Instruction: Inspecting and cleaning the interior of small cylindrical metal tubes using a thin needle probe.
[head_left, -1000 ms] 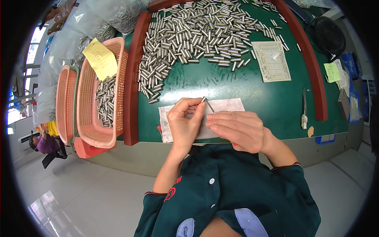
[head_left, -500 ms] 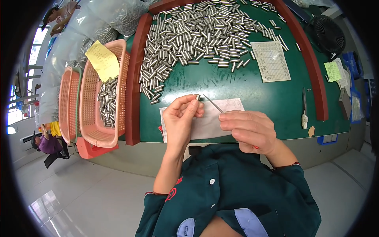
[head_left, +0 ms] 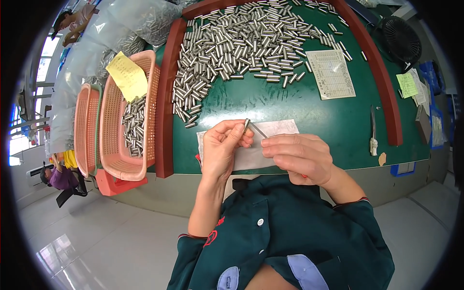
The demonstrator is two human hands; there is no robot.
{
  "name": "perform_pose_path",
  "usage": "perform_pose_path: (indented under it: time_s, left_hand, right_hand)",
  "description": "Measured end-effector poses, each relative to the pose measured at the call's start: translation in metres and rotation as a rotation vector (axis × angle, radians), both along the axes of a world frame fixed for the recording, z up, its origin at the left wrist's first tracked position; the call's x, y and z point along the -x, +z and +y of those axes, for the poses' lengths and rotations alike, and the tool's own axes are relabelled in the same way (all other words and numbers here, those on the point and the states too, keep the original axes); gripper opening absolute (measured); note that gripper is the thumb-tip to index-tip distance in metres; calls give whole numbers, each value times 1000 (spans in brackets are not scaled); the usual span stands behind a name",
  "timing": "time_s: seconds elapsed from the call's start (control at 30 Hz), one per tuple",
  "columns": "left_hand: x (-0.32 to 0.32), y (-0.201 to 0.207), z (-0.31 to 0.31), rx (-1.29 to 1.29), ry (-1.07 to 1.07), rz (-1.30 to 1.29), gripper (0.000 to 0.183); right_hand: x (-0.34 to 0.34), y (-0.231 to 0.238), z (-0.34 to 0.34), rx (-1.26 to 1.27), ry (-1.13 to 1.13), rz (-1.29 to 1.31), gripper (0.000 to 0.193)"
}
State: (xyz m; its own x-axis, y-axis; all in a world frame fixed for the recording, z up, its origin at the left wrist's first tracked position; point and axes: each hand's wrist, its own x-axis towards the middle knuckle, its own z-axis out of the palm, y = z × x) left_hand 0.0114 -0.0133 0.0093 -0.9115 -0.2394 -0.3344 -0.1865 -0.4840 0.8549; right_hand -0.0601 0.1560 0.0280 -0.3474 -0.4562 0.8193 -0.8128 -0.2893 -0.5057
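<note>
Between the thumb and fingers of my left hand is a small shiny metal cylinder, held tilted with one end up. My right hand grips a thin pointed metal tool; a bit of red shows at the palm, and the rest of the handle is hidden. The tool's tip meets the upper part of the cylinder; whether it is inside the end I cannot tell. Both hands are over a pale cloth on the green tabletop. Beyond them spreads a large pile of similar metal cylinders.
Red-brown rails border the tabletop. To the left stand a pink basket holding cylinders under a yellow note, and another pink basket. A printed sheet, a knife-like tool and a black fan lie right.
My right hand has moved slightly left, bringing the tool's tip from beside the cylinder to its upper end. My left hand has shifted slightly right and tilted the cylinder.
</note>
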Motion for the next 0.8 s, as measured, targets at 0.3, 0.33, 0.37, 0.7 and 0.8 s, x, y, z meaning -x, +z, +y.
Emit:
perform_pose_path:
  time_s: [0.3,0.33,0.37,0.7,0.8]
  left_hand:
    - [0,2,6,70,54,13,12]
    - [0,1,6,97,64,27,12]
    - [0,1,6,99,66,29,12]
    - [1,-3,8,101,287,85,10]
    - [1,-6,10,110,321,97,10]
  right_hand:
    - [-3,2,-1,-26,-17,76,26]
    - [-2,3,-2,-28,-19,114,24]
    - [-3,4,-2,-26,-16,116,24]
    - [-8,-3,-7,-138,-78,184,22]
    - [-6,4,-10,-151,-42,187,22]
